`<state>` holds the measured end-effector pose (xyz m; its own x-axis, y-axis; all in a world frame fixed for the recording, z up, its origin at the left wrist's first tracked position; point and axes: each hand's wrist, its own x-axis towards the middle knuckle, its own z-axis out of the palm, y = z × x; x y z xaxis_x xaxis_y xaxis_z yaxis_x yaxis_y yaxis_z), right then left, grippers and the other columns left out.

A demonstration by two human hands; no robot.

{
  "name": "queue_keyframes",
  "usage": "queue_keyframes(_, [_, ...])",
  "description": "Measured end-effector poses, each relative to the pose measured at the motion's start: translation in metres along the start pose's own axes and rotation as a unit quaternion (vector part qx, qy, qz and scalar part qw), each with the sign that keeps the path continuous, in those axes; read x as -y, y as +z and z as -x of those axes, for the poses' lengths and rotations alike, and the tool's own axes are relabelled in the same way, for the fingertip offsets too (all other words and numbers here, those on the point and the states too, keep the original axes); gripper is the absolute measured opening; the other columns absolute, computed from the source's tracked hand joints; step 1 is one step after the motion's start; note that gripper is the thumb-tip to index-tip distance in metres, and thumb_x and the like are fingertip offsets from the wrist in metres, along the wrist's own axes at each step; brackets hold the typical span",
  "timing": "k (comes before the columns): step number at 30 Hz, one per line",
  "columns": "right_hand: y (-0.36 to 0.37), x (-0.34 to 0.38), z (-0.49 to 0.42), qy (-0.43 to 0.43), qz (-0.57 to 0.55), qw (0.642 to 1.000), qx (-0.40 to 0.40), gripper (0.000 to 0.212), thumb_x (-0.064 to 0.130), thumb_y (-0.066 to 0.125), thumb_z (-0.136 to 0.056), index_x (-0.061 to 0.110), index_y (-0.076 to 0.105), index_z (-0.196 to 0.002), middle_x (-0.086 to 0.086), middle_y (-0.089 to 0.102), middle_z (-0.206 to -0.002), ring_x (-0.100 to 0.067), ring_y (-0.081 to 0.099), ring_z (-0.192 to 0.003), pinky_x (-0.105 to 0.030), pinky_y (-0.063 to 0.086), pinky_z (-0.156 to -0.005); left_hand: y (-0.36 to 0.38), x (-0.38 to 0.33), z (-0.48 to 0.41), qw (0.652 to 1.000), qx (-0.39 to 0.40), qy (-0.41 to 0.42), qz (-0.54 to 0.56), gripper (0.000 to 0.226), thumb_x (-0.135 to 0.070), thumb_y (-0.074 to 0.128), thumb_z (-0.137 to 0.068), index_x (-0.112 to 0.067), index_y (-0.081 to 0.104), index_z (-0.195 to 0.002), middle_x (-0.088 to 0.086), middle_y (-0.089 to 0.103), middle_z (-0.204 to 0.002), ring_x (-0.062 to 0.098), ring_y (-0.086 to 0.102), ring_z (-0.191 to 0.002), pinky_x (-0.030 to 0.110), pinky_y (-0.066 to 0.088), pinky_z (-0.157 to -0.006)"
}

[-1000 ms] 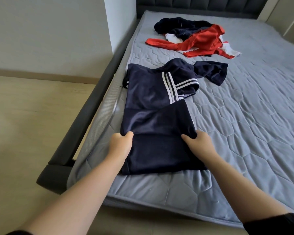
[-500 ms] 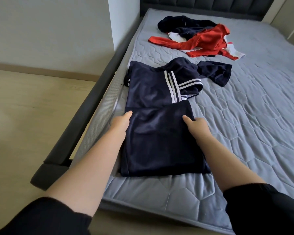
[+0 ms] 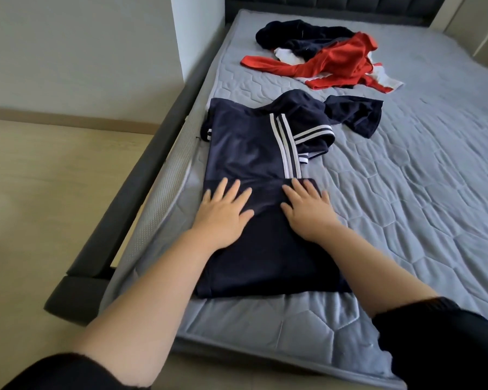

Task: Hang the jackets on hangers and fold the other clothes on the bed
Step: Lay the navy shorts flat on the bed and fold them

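Observation:
A navy garment with white stripes point(image 3: 245, 147) lies along the left side of the grey mattress point(image 3: 406, 192), its near part folded up over itself. My left hand point(image 3: 224, 212) lies flat with spread fingers on the fold's left side. My right hand point(image 3: 307, 209) presses flat on the fold's right side, fingertips at the folded edge. One navy sleeve point(image 3: 355, 114) sticks out to the right. Farther up the bed sits a heap with a red garment point(image 3: 330, 66), a dark navy piece point(image 3: 290, 33) and some white cloth point(image 3: 286, 56).
The dark bed frame point(image 3: 119, 243) runs along the left, with its corner near me. Beige floor point(image 3: 54, 206) lies to the left. A white wall corner point(image 3: 181, 46) juts in beside the bed. A padded headboard point(image 3: 307, 2) closes the far end.
Both hands carried the garment's near edge up over itself, then let go. They now lie flat with fingers spread on the fold. The camera has moved closer.

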<state>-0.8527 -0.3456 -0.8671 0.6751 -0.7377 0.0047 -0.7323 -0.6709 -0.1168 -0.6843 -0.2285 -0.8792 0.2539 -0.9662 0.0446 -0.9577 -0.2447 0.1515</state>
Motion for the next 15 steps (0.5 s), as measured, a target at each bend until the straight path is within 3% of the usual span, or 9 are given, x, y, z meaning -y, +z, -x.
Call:
queue_keyframes(2, [0.008,-0.004,0.001,0.022,0.010,0.995,0.100,0.057,0.044,0.025,-0.102,0.025,0.009,-0.154,0.004,0.000,-0.162,-0.022,-0.001,-0.148,-0.052,0.001,-0.118,0.013,-0.001,0.007,0.996,0.084,-0.023,-0.013,0.057,-0.049,0.021,-0.101,-0.030,0.005,-0.152,-0.003,-0.005,-0.161,0.021,-0.013,-0.146,0.047,0.000,-0.117])
queue_keyframes(6, [-0.002,-0.001,0.016,-0.017,-0.002,0.997,0.077,0.063,0.053,0.025,-0.099,0.024,0.011,-0.153,0.002,-0.001,-0.162,-0.021,-0.007,-0.148,-0.049,-0.004,-0.117,-0.003,-0.005,0.006,0.995,0.098,-0.006,-0.034,0.060,-0.049,0.025,-0.100,-0.028,0.005,-0.152,-0.002,-0.009,-0.160,0.023,-0.017,-0.145,0.050,-0.002,-0.116])
queue_keyframes(11, [-0.019,0.004,0.075,-0.140,-0.017,0.969,0.204,0.096,0.078,0.034,-0.078,0.027,0.004,-0.153,0.005,-0.005,-0.161,-0.014,-0.010,-0.147,-0.046,-0.004,-0.117,-0.013,-0.018,0.038,0.985,0.172,0.002,-0.032,0.058,-0.039,0.025,-0.102,-0.024,0.002,-0.153,-0.002,-0.009,-0.160,0.022,-0.015,-0.146,0.049,0.001,-0.116])
queue_keyframes(13, [-0.023,0.002,0.093,-0.178,0.049,0.959,0.215,0.109,0.079,0.048,-0.071,0.029,-0.004,-0.153,0.005,-0.008,-0.161,-0.016,-0.009,-0.148,-0.046,-0.004,-0.117,-0.021,-0.025,0.051,0.983,0.180,0.005,-0.030,0.058,-0.042,0.023,-0.102,-0.023,0.003,-0.153,-0.002,-0.009,-0.160,0.022,-0.014,-0.146,0.048,0.002,-0.117])
queue_keyframes(15, [-0.024,-0.001,0.101,-0.206,0.148,0.954,0.161,0.109,0.067,0.058,-0.074,0.029,-0.008,-0.152,0.002,-0.005,-0.161,-0.021,0.000,-0.148,-0.048,0.004,-0.117,-0.032,-0.035,0.063,0.980,0.198,0.014,-0.020,0.064,-0.053,0.022,-0.099,-0.022,0.005,-0.153,-0.001,-0.008,-0.160,0.021,-0.013,-0.147,0.048,0.004,-0.117])
